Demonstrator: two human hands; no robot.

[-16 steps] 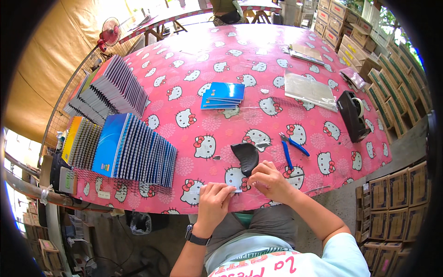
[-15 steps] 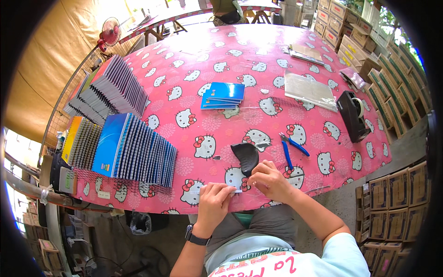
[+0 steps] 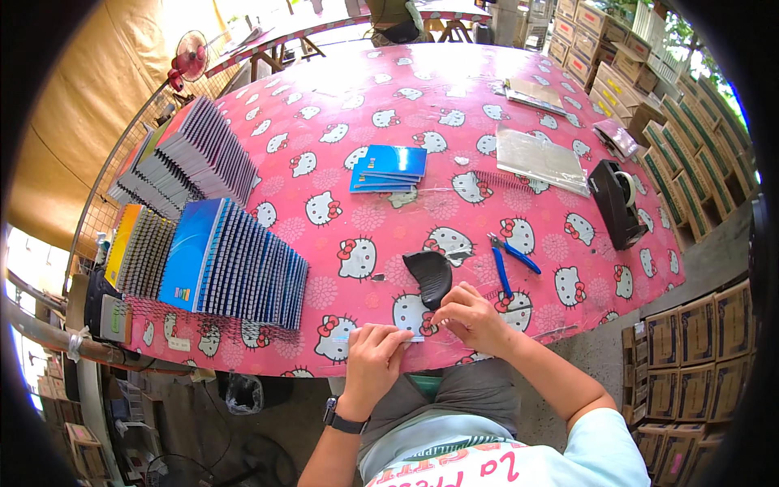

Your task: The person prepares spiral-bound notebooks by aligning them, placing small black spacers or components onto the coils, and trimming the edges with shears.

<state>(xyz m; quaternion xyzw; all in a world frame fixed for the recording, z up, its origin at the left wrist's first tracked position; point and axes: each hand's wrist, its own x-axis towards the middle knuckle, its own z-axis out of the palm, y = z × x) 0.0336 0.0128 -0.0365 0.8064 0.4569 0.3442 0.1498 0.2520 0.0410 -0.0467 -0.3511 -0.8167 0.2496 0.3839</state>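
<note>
At the table's near edge, my left hand [image 3: 375,351] is closed on a thin pale strip-like thing [image 3: 417,338], which sticks out past the fingertips; most of it is hidden, so its kind is unclear. My right hand [image 3: 473,320] is beside it, thumb and fingers pinched together; I cannot make out what is between them. Just beyond the right fingers lies a curved black piece [image 3: 430,278] with a ribbed surface. Blue-handled pliers [image 3: 508,264] rest open on the table to the right.
Stacks of spiral-bound notebooks [image 3: 235,260] stand at the left. Several blue booklets [image 3: 393,168] lie mid-table, near a loose spiral coil [image 3: 501,180] and clear plastic sheets [image 3: 542,161]. A black tape dispenser [image 3: 614,204] is at the right; cartons [image 3: 698,349] stand beyond the table.
The whole view has shifted slightly. Both hands keep nearly the same place and grip, and a little more of the pale strip shows beside my left fingers.
</note>
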